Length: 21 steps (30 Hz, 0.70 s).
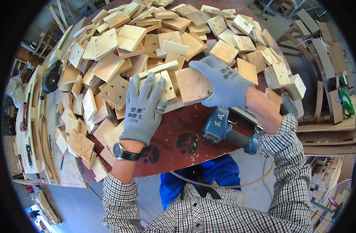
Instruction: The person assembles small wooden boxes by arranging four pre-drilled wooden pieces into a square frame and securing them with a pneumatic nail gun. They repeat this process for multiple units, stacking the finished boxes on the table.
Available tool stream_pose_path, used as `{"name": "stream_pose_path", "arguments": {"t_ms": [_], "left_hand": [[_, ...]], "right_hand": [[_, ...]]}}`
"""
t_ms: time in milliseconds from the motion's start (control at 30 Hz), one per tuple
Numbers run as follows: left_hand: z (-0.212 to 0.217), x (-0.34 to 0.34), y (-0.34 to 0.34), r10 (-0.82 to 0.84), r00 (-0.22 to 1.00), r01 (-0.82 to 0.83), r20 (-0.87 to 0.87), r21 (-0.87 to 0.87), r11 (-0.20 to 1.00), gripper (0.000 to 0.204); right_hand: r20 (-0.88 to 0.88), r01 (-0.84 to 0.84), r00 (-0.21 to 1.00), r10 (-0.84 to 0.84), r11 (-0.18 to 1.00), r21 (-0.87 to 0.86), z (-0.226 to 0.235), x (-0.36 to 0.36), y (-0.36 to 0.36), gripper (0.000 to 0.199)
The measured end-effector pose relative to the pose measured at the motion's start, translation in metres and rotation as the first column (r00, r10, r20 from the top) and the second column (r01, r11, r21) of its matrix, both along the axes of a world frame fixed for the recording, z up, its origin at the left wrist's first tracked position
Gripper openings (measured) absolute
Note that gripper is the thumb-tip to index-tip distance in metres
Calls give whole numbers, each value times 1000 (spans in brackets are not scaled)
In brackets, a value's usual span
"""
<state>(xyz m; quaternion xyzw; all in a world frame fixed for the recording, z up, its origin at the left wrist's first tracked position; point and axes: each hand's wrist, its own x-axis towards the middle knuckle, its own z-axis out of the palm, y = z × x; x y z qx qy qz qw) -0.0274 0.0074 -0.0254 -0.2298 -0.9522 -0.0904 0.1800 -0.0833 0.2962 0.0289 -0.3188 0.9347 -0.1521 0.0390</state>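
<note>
My right hand (224,83), in a grey-blue work glove, grips the right side of a square plywood piece (191,86), with the thumb along its far edge. Just left of that piece stands a plywood block with drilled holes (169,87), and a narrow wooden strip (158,69) runs along its far side. My left hand (143,108), gloved alike, has its fingers and thumb around the block's left end; its underside is hidden. Below my right wrist, a blue nail gun (217,126) lies on the dark red board (174,141).
A large heap of loose plywood pieces (108,64) covers the far and left parts of the board. An air hose (220,187) loops past its near edge. Long wooden strips and hand tools (24,112) lie at the left; stacked planks (321,50) stand at the right.
</note>
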Motion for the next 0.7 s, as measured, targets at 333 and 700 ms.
{"name": "stream_pose_path", "arguments": {"t_ms": [333, 700], "left_hand": [[17, 6, 8, -5, 999, 10, 45, -92, 996, 50], [22, 8, 9, -7, 995, 11, 99, -40, 999, 58]], "right_hand": [[202, 11, 979, -11, 1000, 2, -19, -10, -15, 110], [160, 6, 987, 11, 995, -105, -27, -14, -17, 109]]}}
